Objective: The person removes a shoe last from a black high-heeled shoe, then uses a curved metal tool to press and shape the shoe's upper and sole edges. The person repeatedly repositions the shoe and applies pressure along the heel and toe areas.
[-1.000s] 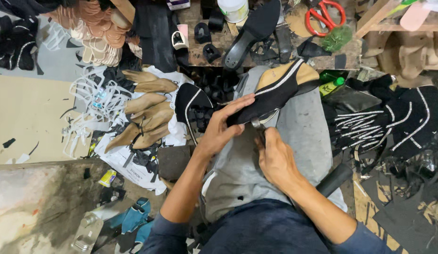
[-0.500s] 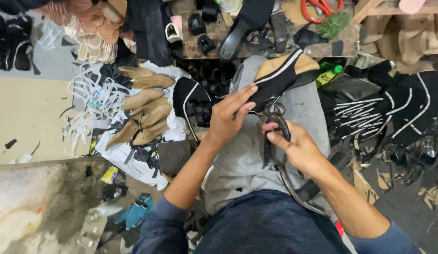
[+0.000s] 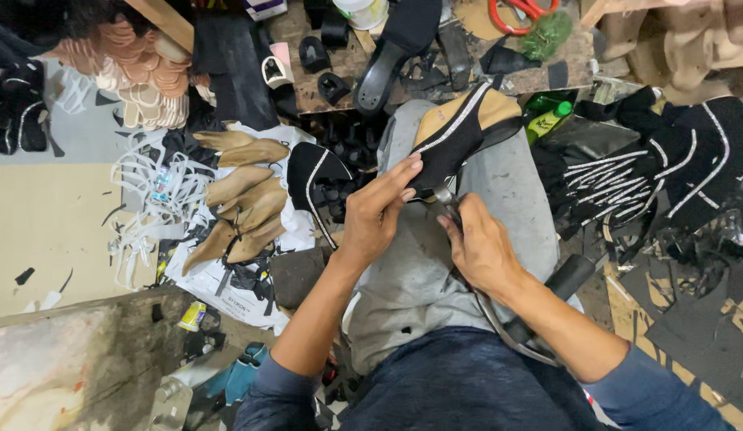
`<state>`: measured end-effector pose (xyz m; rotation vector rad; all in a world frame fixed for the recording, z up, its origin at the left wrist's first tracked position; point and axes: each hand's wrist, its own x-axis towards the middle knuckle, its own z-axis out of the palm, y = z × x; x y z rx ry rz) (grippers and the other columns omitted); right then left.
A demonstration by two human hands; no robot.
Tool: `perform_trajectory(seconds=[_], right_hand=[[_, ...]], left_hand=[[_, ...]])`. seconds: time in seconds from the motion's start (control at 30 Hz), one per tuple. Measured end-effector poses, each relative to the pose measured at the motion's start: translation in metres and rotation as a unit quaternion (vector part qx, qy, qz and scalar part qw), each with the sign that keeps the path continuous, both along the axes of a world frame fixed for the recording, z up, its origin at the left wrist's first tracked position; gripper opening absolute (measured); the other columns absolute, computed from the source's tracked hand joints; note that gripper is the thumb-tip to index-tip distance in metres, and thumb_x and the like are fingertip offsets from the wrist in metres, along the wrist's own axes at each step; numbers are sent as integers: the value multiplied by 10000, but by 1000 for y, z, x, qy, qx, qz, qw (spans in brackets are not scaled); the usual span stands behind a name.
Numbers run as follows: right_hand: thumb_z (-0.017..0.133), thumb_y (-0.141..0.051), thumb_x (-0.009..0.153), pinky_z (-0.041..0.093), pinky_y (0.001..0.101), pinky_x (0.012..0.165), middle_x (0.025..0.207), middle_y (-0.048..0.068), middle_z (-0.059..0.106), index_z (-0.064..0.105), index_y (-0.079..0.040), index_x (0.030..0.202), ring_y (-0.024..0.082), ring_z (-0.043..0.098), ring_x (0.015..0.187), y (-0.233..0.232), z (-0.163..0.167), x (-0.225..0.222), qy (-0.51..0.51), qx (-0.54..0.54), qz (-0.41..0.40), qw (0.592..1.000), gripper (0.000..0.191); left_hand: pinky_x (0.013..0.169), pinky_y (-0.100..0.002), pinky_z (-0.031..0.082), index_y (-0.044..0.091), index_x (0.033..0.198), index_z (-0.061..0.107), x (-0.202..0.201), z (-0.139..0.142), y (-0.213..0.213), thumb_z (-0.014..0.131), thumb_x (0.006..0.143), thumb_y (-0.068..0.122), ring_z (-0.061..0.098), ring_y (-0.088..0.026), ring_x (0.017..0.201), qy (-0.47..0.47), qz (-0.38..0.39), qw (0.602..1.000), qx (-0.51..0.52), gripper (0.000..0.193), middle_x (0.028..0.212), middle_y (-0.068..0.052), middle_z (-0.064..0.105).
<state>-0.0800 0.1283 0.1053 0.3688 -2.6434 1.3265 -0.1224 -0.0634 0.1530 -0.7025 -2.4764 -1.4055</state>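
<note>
- Nearest the camera, on the lap, a grey cloth covers the knees and serves as the work surface.
- On that cloth the right hand is closed round a metal tool; its fingers are pressed together on the handles, and the tool's nose meets the shoe's underside. Whether the nose bites the upper cannot be told.
- Just beside it, the left hand has thumb and fingers spread along the edge of the shoe, pinching the black upper against the last near the toe.
- That shoe sits sole-up on the far end of the lap, tan last showing, a white trim line running along the black upper.
- To do this well, I judge the left fingers should keep the upper taut and smooth right where the tool works, with the shoe braced on the knee so it cannot roll; short, even pulls would avoid wrinkles along the trim.
- Left of the knees lie several tan lasts on white paper, with a black upper next to them.
- Farther off, red scissors rest on the cluttered bench.
</note>
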Motion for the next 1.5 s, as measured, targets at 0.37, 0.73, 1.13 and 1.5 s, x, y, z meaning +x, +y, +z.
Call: perform_trajectory(seconds=[0.37,0.73,1.13,1.5], right_hand=[[649,-118,955,516,479,738,940,226,674,564,2,1048,425,663,880,25,20,7,-137,-11,39,990,174],[665,-214,939,505,408,762,897,165,697,610,-18,1007,342,675,855,47,48,12,-240,-39,64,968,214],[654,-93,919,473,551,675,904,281,594,450,20,1016,515,596,849,50,8,-11,-63,63,32,995,253],[624,-101,968,463,564,688,940,266,598,448,20,1021,495,609,860,54,0,-26,-62,50,35,996,220]], left_hand=[[866,-366,583,136,1403,611,-5,10,27,622,1044,192,719,-304,1146,50,31,992,-116,363,1419,-78,647],[873,-374,584,139,1425,590,6,8,26,629,1029,166,710,-303,1126,68,-10,984,-164,399,1455,-67,615],[1045,-447,521,89,1435,570,-35,15,44,621,1023,150,544,-389,1378,13,-69,983,-169,420,1486,-169,566],[1082,-429,503,102,1451,562,-54,12,53,617,1046,119,562,-367,1370,-59,-77,982,-162,410,1505,-166,569]])
